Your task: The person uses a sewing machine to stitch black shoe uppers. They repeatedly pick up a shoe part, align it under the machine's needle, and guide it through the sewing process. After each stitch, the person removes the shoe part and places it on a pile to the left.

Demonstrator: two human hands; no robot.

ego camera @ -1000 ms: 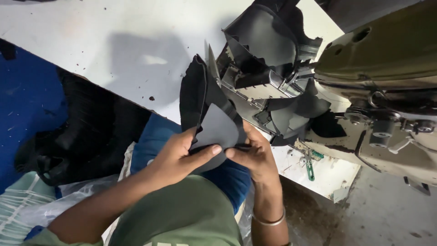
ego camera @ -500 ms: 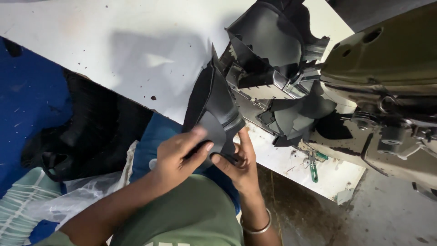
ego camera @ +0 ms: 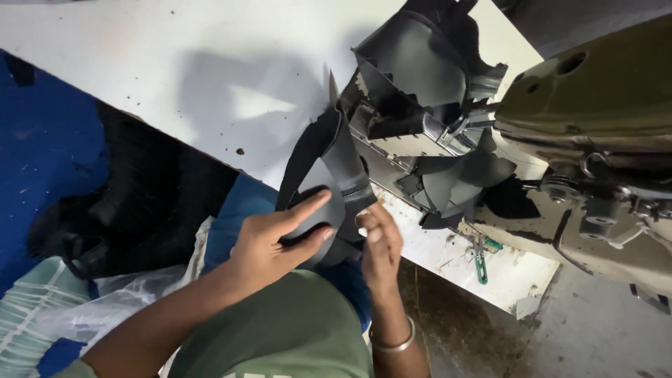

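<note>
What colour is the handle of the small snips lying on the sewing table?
Green, on the snips near the table's front edge, seen in the head view.

One package is visible: a crumpled clear plastic bag (ego camera: 105, 308), translucent white, lying at lower left beside the seated person's left arm, below the white bench (ego camera: 140, 63) edge. No labels, signs or screens are visible.

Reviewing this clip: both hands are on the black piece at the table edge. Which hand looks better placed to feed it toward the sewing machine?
Probably the right hand: it pinches the black piece at the edge nearest the sewing machine. The left hand lies spread flat over its near part, better suited to steadying.
</note>
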